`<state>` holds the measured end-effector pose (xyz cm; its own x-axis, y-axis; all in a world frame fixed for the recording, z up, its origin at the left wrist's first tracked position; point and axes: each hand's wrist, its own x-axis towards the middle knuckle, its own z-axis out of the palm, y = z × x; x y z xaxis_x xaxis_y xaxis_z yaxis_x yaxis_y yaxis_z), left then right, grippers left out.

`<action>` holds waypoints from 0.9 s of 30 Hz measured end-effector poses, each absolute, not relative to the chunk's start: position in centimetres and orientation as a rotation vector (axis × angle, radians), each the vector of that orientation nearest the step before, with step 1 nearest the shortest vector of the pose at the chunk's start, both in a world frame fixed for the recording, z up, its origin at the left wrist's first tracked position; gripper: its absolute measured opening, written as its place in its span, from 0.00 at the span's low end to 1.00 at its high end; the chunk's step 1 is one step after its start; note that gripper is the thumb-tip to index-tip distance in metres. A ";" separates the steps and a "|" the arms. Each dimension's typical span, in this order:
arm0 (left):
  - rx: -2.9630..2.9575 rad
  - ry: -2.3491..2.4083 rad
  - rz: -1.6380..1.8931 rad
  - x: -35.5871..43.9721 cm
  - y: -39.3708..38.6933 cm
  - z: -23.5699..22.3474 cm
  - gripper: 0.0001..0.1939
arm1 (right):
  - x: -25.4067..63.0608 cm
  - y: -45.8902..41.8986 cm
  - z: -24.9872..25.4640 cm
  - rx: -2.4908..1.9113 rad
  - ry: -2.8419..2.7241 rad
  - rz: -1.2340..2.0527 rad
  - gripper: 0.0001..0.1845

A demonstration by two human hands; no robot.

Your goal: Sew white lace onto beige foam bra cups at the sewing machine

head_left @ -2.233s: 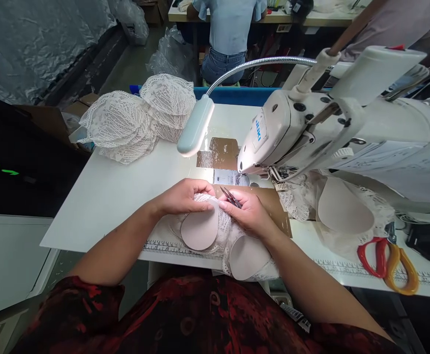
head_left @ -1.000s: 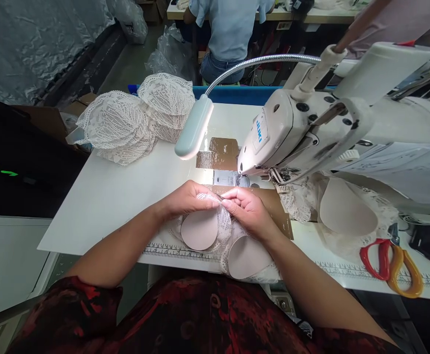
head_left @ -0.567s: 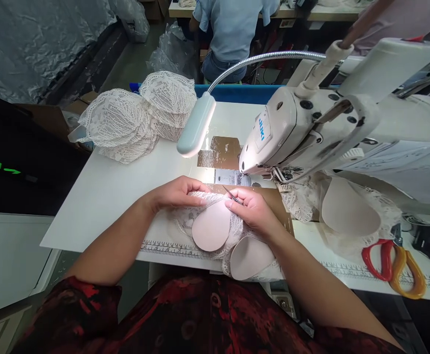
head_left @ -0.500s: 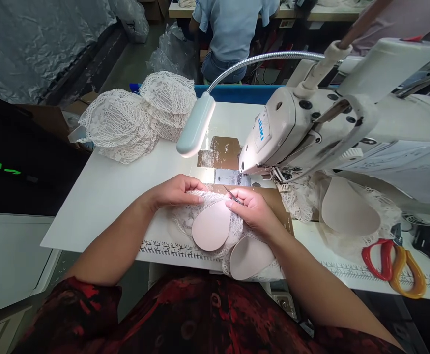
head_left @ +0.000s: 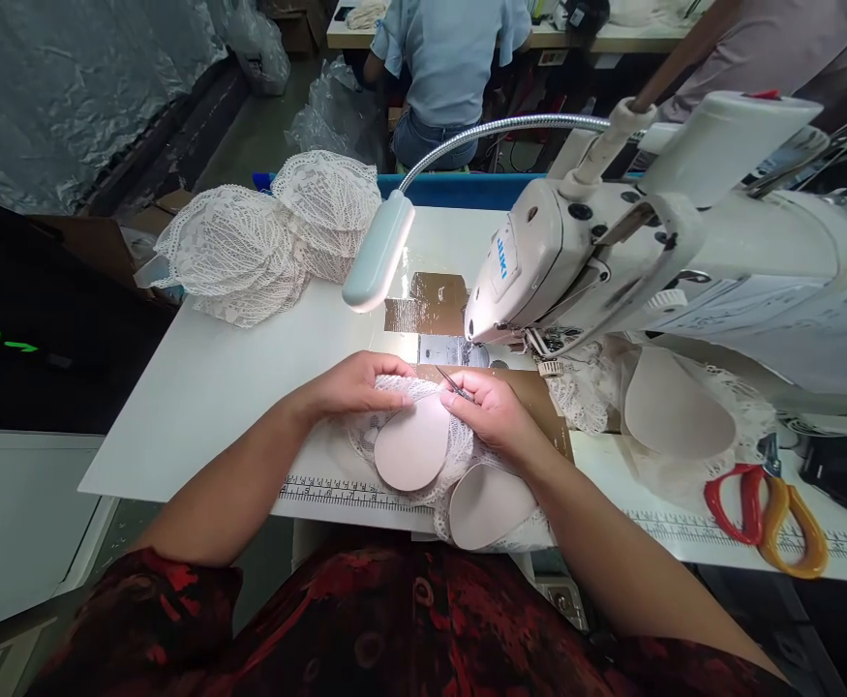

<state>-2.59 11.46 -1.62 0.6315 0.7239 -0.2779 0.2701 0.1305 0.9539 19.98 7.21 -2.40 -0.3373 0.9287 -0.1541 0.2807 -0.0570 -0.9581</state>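
A white lace bra piece with two beige foam cups (head_left: 412,447) lies on the white table (head_left: 220,387) in front of me. My left hand (head_left: 354,387) is closed, pinching the lace edge (head_left: 401,385) at the top of the left cup. My right hand (head_left: 492,411) is closed on small metal thread snips (head_left: 454,384), whose tips point at the lace edge between my hands. The second cup (head_left: 492,505) hangs by the table's front edge under my right wrist.
A white sewing machine (head_left: 612,252) stands right of my hands, its gooseneck lamp (head_left: 378,254) above them. A pile of lace cups (head_left: 270,242) lies at the back left. Another cup piece (head_left: 674,414) and red-and-yellow scissors (head_left: 768,503) lie right. A seated person works beyond the table.
The left foam cup has turned and slid right, under my right hand. My left hand has moved along the lace edge, and the snips stay at that edge.
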 end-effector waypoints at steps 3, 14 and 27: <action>1.457 0.799 0.274 -2.6 11.3 -1.2 0.13 | 20.4 7.2 -2.3 -1.378 -1.760 1.058 0.13; 1.482 0.567 -0.050 -4.5 11.8 -0.4 0.14 | 19.9 7.2 -2.7 -0.977 -2.292 0.944 0.13; 1.559 0.674 -0.023 -3.1 13.0 -0.1 0.14 | 23.4 6.6 -0.3 -1.063 -2.315 1.152 0.15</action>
